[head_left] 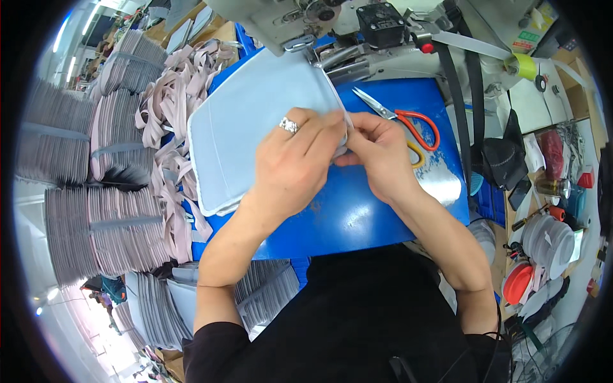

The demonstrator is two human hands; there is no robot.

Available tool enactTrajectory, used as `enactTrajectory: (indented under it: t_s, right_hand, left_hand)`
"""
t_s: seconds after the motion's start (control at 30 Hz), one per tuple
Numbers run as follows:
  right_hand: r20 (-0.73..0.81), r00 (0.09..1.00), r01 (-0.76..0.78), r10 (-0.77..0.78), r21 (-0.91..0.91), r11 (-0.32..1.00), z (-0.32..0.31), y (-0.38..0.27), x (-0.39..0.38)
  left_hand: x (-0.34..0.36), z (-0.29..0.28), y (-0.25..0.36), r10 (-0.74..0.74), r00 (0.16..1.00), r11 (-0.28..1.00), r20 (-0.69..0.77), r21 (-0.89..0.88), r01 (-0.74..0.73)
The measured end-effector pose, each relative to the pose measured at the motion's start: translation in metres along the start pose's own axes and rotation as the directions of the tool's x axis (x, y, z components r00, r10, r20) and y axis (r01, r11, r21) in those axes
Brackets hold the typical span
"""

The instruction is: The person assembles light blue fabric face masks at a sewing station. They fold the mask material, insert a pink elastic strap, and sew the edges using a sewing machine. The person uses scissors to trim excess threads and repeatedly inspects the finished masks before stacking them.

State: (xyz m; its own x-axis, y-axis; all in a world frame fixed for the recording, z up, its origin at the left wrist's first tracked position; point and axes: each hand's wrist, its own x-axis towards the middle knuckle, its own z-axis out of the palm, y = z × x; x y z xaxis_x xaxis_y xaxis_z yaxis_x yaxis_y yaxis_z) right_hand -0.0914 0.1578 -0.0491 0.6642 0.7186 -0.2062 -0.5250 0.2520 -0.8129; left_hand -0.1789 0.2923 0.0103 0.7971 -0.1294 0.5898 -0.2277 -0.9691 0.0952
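A light blue padded fabric panel [236, 121] with a pale bound edge lies on the blue sewing table [357, 220], its far end under the sewing machine's head [274, 22]. My left hand [297, 156], with a silver ring, rests on the panel's right part, fingers curled down at its edge. Close beside it, my right hand [383, 153] pinches the binding at that same edge between thumb and fingers. The fingertips of both hands nearly meet there and partly hide the fabric. Scissors with red handles [418, 127] lie just beyond my right hand, blades pointing away to the left.
A yellow scissor-like loop [416, 155] shows beside my right wrist. Pink-grey fabric strips [169, 108] hang along the table's left side. Tied stacks of panels [121, 223] stand farther left. Black straps [474, 96] hang at right, near a cluttered shelf with white spools [549, 239].
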Motion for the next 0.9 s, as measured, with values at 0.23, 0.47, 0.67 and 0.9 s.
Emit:
enactTrajectory:
  t_s: [0.23,0.47,0.67,0.9]
  right_hand:
    - [-0.008,0.998,0.062,-0.061,0.092,0.994,0.014,0.003,0.049]
    - [-0.142,0.989,0.04,-0.026,0.095,0.995,0.029,0.0,0.066]
    - [-0.222,0.973,0.059,-0.061,-0.019,0.998,0.033,-0.001,0.071]
    - [-0.262,0.948,0.126,-0.183,-0.221,0.967,0.049,0.003,0.061]
  left_hand:
    - [0.022,0.005,-0.048,0.118,0.99,0.99,0.082,0.062,-0.123]
    - [0.026,0.005,-0.074,0.074,0.995,0.995,0.062,0.063,-0.078]
    - [0.002,-0.024,-0.087,-0.314,0.872,0.933,0.376,0.293,0.209]
    - [0.012,-0.043,-0.065,-0.127,0.895,0.965,0.428,0.262,0.011]
